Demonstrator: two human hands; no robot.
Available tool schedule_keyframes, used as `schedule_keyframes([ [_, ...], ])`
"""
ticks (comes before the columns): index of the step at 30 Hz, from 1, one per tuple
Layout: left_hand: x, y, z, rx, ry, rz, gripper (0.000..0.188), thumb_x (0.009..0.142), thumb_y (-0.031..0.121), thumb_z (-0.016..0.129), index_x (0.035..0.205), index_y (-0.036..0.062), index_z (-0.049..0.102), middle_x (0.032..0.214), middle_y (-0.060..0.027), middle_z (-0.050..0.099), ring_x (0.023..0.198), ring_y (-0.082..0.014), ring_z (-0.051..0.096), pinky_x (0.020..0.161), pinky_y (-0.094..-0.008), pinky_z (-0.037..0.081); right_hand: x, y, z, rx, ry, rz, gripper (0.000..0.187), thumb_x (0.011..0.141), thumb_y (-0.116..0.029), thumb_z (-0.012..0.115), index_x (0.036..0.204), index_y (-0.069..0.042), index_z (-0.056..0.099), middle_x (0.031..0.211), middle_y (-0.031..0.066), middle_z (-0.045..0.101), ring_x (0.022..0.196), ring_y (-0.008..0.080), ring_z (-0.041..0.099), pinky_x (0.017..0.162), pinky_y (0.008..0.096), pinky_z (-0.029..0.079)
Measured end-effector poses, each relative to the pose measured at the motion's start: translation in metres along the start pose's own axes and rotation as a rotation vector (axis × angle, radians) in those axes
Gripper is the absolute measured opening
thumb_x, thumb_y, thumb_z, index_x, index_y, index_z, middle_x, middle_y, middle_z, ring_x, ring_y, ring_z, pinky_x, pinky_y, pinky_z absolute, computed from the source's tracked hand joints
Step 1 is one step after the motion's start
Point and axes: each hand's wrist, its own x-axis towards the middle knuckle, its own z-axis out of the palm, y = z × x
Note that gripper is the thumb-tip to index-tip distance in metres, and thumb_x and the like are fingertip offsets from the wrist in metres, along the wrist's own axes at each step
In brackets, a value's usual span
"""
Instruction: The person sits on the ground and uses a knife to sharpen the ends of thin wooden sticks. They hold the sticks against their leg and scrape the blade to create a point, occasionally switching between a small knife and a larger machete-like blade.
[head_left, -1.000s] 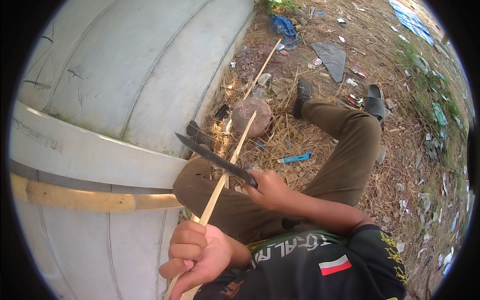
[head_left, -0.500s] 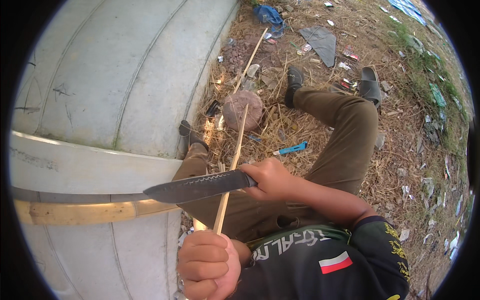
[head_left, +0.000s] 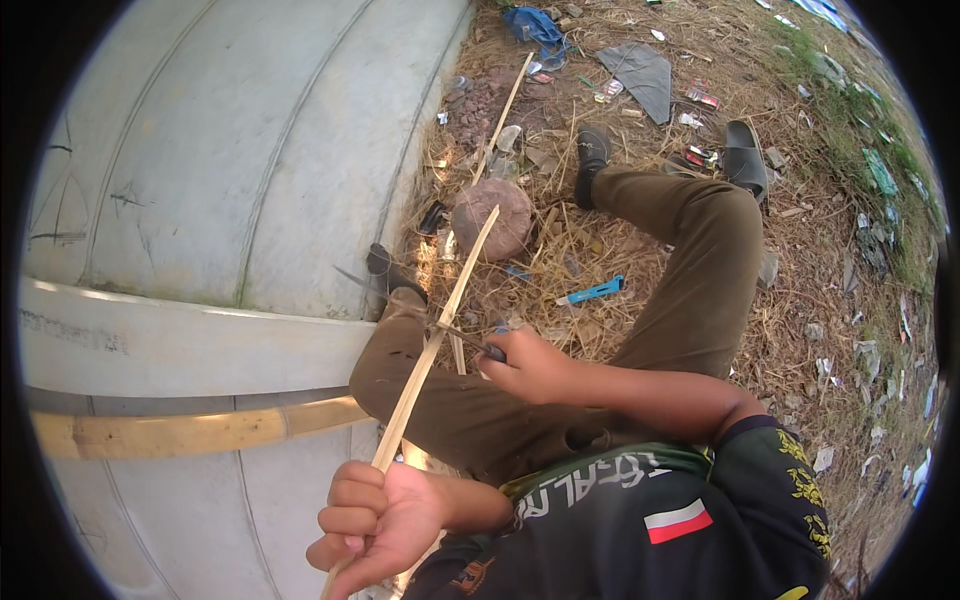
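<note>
My left hand [head_left: 375, 515] is closed around the lower end of a long pale bamboo strip [head_left: 440, 330], which slants up and away over my leg. The strip's far tip lies over a round reddish stone [head_left: 505, 222]. In my right hand [head_left: 530, 365], fingers closed on the dark handle, is a knife [head_left: 462, 338]. Its blade is turned nearly edge-on and crosses the strip around mid-length. Part of the blade is hard to make out against my trousers. Whether it is cutting into the bamboo I cannot tell.
A blue-handled cutter [head_left: 595, 290] lies on dry straw beyond my right hand. To the left stand a pale panelled wall [head_left: 200, 150] and a thick bamboo pole [head_left: 200, 430]. A grey slipper [head_left: 743, 160], a grey scrap [head_left: 640, 80] and litter are scattered on the ground.
The knife has turned from flat to nearly edge-on and sits farther up the strip. My left hand has shifted left and lower, its wrist rotated, still gripping the strip.
</note>
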Motion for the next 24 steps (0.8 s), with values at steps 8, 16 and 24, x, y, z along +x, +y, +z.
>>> schedule_keyframes([
  [8,-0.005,0.002,0.005,0.161,0.123,0.051,0.057,0.106,0.062,0.034,0.077,0.0135,0.033,0.057,0.0038,0.019,0.049,-0.0103,0.012,0.049,-0.0288,0.013,-0.013,-0.007,0.008,-0.207,0.041,-0.34,0.026,0.089,-0.023,0.065,0.087,0.002,0.067,0.069,0.0214,0.065,0.065,0.0436,0.065,0.063,0.0499,0.052],
  [16,0.01,-0.008,0.014,0.351,0.415,0.073,0.056,0.106,0.061,0.036,0.077,0.0136,0.031,0.06,0.004,0.014,0.053,-0.0102,0.009,0.05,-0.0301,0.01,-0.012,-0.019,0.024,-0.287,0.036,-0.252,0.027,0.091,-0.024,0.062,0.09,0.003,0.066,0.07,0.0242,0.067,0.069,0.0445,0.067,0.068,0.0523,0.055],
  [24,0.007,-0.003,0.008,0.266,0.348,0.06,0.057,0.106,0.061,0.035,0.074,0.0147,0.03,0.058,0.0036,0.016,0.051,-0.0102,0.009,0.049,-0.0294,0.011,0.007,-0.002,0.016,-0.223,0.059,-0.158,0.024,0.09,-0.022,0.063,0.089,0.002,0.064,0.069,0.0256,0.065,0.069,0.0459,0.066,0.068,0.0535,0.054],
])
